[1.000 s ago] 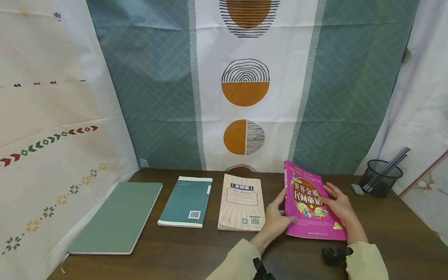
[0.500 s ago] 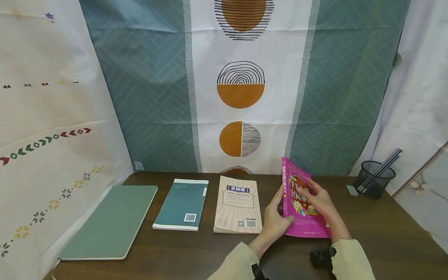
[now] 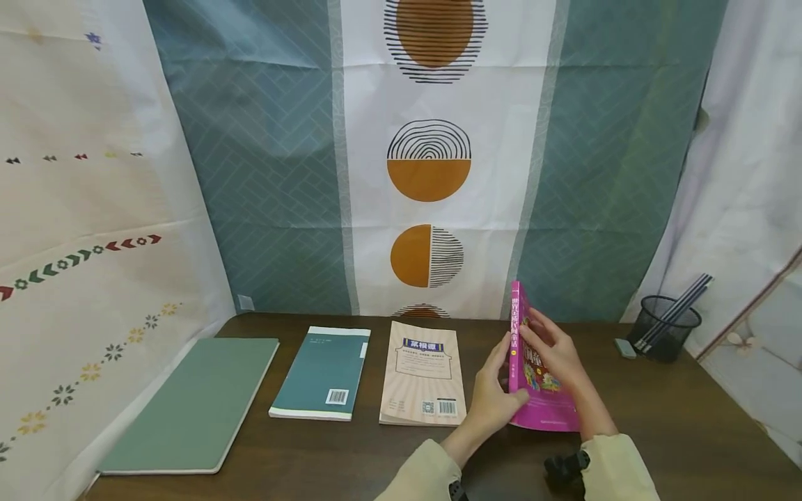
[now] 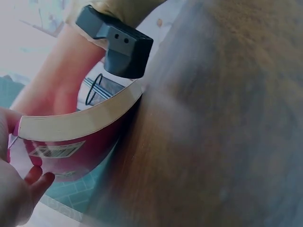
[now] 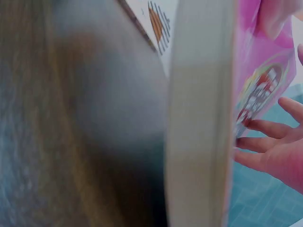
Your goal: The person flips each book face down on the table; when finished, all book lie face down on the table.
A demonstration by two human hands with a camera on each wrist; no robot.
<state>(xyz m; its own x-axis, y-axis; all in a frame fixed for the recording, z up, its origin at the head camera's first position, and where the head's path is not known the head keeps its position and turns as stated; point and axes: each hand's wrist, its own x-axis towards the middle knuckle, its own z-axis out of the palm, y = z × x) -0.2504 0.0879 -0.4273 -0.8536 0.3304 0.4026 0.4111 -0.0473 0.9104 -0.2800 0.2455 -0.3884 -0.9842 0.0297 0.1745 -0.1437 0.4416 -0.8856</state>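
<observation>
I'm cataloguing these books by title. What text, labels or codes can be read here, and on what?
"菜根谭": title box on the beige book.
Pink book, held by left hand and right hand: cover and spine characters too angled and covered to read.
Barcodes on the beige, pink and teal book: digits too small.

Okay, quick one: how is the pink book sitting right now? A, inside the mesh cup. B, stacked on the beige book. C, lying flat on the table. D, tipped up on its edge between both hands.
D: the pink book stands tilted on its edge on the table, with the left hand behind it and the right hand on its cover.
</observation>
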